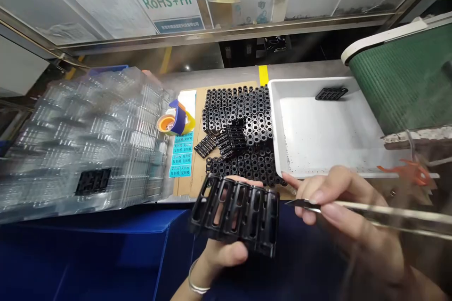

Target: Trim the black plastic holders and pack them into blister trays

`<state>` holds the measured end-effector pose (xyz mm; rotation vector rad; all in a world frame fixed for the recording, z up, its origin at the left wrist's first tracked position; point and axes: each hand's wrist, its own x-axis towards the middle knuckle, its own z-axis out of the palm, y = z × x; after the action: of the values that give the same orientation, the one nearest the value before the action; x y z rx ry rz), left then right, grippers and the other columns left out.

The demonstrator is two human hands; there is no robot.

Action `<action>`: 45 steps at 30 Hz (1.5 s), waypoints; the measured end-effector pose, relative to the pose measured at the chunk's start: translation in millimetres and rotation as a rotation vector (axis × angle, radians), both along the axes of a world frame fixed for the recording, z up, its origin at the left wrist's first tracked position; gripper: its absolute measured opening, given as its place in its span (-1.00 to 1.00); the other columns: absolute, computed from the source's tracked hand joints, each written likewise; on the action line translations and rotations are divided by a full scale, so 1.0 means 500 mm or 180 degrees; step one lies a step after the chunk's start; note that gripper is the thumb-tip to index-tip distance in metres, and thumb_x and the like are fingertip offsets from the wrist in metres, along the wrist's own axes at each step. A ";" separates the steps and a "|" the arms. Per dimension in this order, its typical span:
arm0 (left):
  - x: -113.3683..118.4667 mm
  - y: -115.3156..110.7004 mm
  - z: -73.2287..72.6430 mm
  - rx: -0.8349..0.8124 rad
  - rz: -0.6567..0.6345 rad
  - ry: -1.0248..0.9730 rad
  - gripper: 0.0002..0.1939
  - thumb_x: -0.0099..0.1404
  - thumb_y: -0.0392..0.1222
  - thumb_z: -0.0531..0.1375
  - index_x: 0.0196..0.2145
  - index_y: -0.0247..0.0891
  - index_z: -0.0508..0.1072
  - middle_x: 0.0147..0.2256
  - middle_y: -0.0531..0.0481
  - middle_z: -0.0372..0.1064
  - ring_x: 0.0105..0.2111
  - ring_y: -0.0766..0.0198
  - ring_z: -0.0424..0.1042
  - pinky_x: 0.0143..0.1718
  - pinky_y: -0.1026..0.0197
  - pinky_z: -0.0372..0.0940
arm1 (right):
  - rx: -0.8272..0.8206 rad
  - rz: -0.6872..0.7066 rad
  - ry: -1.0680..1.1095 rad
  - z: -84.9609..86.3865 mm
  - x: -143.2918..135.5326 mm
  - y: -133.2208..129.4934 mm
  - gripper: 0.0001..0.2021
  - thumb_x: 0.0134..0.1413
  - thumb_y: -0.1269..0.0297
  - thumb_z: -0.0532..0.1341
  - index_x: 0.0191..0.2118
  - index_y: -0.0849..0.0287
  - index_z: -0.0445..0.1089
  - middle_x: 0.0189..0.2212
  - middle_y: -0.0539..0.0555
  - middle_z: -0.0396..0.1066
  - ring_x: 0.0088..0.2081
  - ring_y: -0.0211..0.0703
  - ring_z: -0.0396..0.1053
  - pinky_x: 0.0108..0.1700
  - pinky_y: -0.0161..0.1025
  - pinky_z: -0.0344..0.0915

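My left hand [226, 251] is closed around a black plastic slotted frame [235, 214], thumb along its lower edge and fingers behind it. The frame is a row of ribbed, tube-like sections with long openings, tilted toward me. My right hand [348, 211] pinches a slim craft knife [306, 203], its dark pointed tip facing left, just beside the frame's right edge with a small gap. The knife's pale handle runs to the right edge and is blurred. Beyond the hands, rows of similar black parts [236, 103] stand on cardboard, with several loose slotted pieces [231, 141] lying on top.
A white tray [300, 136] at the right contains one black part [331, 93]. Stacked clear plastic trays [88, 127] fill the left side. A tape roll [176, 120] sits by blue labels [181, 157]. A green conveyor belt [406, 75] and orange-handled scissors [413, 173] are at the right.
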<state>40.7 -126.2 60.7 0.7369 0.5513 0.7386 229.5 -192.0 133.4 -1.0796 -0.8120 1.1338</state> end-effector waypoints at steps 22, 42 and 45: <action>0.029 0.017 0.064 -0.1345 -0.1279 -0.0816 -0.06 0.27 0.54 -0.05 0.13 -0.35 0.50 -0.26 -0.23 0.58 -0.49 0.23 0.53 -0.63 0.39 0.25 | -0.1260 0.0588 0.1399 -0.036 -0.033 0.032 -0.63 0.18 -0.02 0.35 -0.44 0.16 0.36 -0.67 -0.06 0.41 -0.67 -0.36 0.29 -0.62 -0.45 0.25; 0.030 0.019 0.055 -0.1553 -0.1538 -0.0862 -0.09 0.29 0.53 -0.05 -0.01 -0.41 0.57 -0.32 -0.16 0.56 -0.46 0.29 0.54 -0.63 0.46 0.28 | -0.1336 0.0670 0.1316 -0.039 -0.032 0.029 -0.64 0.22 0.02 0.34 -0.46 0.15 0.34 -0.68 -0.10 0.33 -0.65 -0.36 0.33 -0.60 -0.47 0.27; 0.032 0.021 0.055 -0.1540 -0.1582 -0.0855 -0.10 0.29 0.52 -0.05 -0.03 -0.40 0.58 -0.31 -0.15 0.57 -0.50 0.32 0.52 -0.66 0.47 0.25 | -0.1300 0.0704 0.1259 -0.042 -0.032 0.026 -0.63 0.23 0.02 0.33 -0.47 0.15 0.34 -0.70 -0.10 0.33 -0.67 -0.35 0.32 -0.62 -0.46 0.26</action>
<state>56.6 -115.9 88.3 0.2918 0.2643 0.2153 213.7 -178.9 112.5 -1.0596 -0.3989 1.6878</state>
